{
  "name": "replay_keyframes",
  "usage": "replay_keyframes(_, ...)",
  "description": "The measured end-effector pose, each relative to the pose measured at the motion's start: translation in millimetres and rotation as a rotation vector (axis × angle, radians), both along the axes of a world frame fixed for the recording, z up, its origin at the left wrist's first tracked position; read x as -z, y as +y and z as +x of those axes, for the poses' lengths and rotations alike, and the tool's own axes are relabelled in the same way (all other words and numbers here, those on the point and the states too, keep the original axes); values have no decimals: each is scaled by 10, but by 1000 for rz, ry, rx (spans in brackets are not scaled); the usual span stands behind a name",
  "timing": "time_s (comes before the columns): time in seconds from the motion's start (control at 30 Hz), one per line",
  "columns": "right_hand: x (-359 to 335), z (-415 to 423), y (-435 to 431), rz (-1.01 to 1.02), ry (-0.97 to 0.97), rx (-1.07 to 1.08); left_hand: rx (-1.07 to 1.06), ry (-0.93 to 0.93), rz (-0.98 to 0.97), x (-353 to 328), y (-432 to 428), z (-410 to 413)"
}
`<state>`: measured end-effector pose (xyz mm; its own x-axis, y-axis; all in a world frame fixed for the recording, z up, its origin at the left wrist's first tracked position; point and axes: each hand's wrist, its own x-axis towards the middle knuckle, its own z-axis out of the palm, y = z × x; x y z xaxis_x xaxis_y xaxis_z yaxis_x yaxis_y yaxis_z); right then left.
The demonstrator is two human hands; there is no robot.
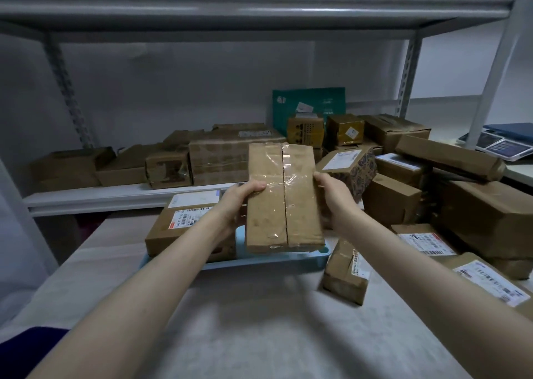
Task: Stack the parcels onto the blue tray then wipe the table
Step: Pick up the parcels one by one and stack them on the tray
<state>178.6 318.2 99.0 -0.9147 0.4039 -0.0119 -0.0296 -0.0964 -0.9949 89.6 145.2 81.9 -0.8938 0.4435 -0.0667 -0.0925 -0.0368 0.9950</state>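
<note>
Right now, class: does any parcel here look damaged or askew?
Yes. The small parcel beside the blue tray looks crumpled and sits tilted. The long parcel lies slanted across the right-hand pile. The held parcel has wrinkled tape.

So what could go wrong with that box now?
The box is gripped only at its sides by the left hand and right hand, so it might slip. The tray already holds a parcel, so the box may overhang its rim. The pile on the right looks uneven and could slide.
</note>
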Motion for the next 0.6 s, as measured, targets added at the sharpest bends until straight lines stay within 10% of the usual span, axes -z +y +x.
replay_keyframes(0.3,186,-171,-467,605,-120,-116,-313,107,-132,-107,-24,-15)
replay_keyframes(0.6,221,-321,-315,69,-134,-342,-334,119,-18,-338,-189,-39)
